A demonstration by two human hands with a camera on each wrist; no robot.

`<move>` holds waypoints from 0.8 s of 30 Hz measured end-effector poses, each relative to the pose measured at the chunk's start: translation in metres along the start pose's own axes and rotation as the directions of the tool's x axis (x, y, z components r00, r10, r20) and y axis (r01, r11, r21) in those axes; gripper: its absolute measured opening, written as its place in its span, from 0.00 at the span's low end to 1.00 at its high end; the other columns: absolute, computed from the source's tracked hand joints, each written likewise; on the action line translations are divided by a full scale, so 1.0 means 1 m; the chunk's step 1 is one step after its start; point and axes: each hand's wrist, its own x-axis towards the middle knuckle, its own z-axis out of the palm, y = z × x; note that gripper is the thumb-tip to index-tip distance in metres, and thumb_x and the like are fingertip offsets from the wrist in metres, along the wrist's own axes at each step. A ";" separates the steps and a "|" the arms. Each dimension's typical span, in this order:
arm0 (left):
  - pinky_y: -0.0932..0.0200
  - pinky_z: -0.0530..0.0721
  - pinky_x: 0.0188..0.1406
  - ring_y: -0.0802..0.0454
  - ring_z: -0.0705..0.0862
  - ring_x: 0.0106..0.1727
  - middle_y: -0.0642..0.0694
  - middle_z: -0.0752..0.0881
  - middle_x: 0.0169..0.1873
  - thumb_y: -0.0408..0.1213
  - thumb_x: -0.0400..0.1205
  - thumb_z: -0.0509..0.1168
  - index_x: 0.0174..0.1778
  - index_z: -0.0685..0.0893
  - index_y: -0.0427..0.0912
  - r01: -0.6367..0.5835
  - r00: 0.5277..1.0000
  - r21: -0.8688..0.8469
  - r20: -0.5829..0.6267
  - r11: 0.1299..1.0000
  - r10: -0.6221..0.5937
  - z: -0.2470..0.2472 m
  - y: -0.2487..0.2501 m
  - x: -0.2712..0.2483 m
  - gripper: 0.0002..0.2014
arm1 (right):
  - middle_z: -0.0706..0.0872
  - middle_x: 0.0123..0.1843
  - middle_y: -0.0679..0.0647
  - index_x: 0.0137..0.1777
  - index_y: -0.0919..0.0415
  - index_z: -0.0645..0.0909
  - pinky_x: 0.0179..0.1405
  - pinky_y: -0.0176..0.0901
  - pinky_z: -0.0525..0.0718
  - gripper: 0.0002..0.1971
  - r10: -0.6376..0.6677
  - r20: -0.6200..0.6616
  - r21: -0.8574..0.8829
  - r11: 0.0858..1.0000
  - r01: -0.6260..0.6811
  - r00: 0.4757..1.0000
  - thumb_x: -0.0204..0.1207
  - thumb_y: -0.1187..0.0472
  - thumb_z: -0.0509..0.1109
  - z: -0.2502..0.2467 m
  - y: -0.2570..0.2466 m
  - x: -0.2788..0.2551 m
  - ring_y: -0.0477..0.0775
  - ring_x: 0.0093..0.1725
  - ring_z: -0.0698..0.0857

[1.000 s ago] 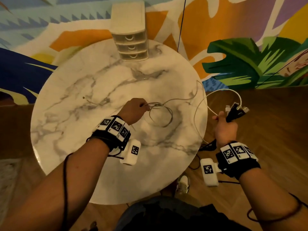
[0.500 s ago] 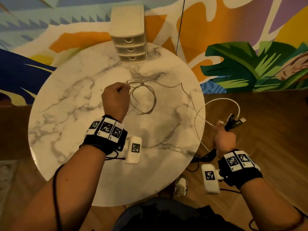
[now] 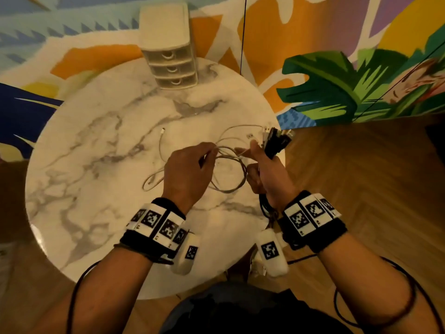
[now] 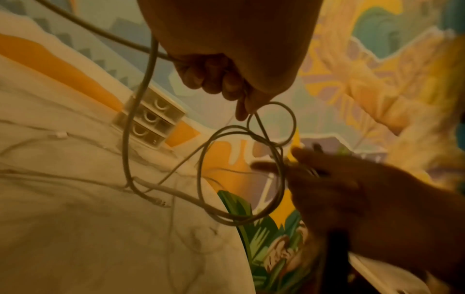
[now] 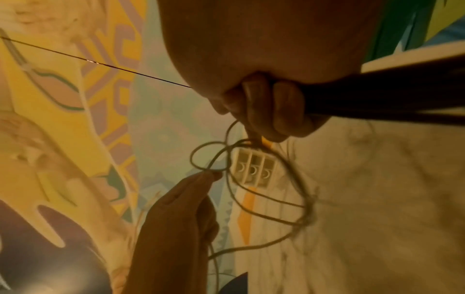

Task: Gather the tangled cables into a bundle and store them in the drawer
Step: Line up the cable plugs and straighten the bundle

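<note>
Thin white cables (image 3: 231,189) hang in loops between my two hands above the right side of the round marble table (image 3: 96,165). My left hand (image 3: 209,153) pinches the white loops (image 4: 201,175) at their top. My right hand (image 3: 255,153) grips a bundle of black cables (image 3: 277,141) and white plug ends, with its thumb and forefinger touching the white loops. One loose white end (image 3: 161,141) trails on the table to the left. The small cream three-drawer unit (image 3: 168,56) stands at the table's far edge, all drawers closed.
A painted mural wall rises behind the table, and a thin dark cord (image 3: 243,32) hangs down it. Wooden floor (image 3: 361,189) lies to the right. Dark cable ends (image 3: 267,208) dangle below my right wrist at the table's edge.
My left hand has come back from the far left of the table, bringing the white loops to my right hand. The right hand moved in from beyond the table's edge to meet it.
</note>
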 end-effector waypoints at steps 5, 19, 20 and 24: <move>0.51 0.86 0.40 0.48 0.87 0.38 0.47 0.91 0.39 0.48 0.82 0.60 0.51 0.89 0.46 -0.026 0.996 -0.027 0.086 0.999 0.029 0.001 0.011 -0.013 0.15 | 0.65 0.12 0.46 0.36 0.58 0.87 0.18 0.38 0.58 0.18 -0.110 -0.161 -0.145 0.986 0.086 0.981 0.83 0.56 0.61 0.004 -0.002 0.010 0.48 0.15 0.60; 0.49 0.72 0.34 0.47 0.75 0.32 0.46 0.80 0.28 0.46 0.66 0.58 0.32 0.87 0.56 0.412 0.579 -0.462 -0.533 0.786 -0.617 -0.101 -0.114 0.054 0.12 | 0.86 0.43 0.60 0.48 0.65 0.88 0.38 0.43 0.72 0.15 -0.207 -0.471 -0.467 0.883 -0.044 0.858 0.82 0.57 0.62 -0.038 0.020 0.025 0.60 0.43 0.82; 0.49 0.72 0.34 0.46 0.75 0.32 0.45 0.80 0.28 0.46 0.66 0.58 0.32 0.87 0.55 0.420 0.557 -0.454 -0.555 0.786 -0.618 -0.104 -0.123 0.055 0.12 | 0.85 0.43 0.59 0.48 0.65 0.88 0.38 0.43 0.73 0.14 -0.201 -0.476 -0.458 0.888 -0.047 0.856 0.82 0.57 0.62 -0.039 0.021 0.025 0.59 0.43 0.83; 0.39 0.86 0.39 0.37 0.85 0.37 0.38 0.87 0.34 0.44 0.68 0.57 0.36 0.87 0.51 0.579 0.587 -0.284 -0.505 0.765 -0.632 -0.090 -0.157 0.027 0.13 | 0.85 0.43 0.62 0.49 0.70 0.83 0.37 0.46 0.73 0.15 -0.203 -0.555 -0.388 0.921 -0.035 0.807 0.81 0.56 0.63 -0.043 0.019 0.027 0.61 0.44 0.83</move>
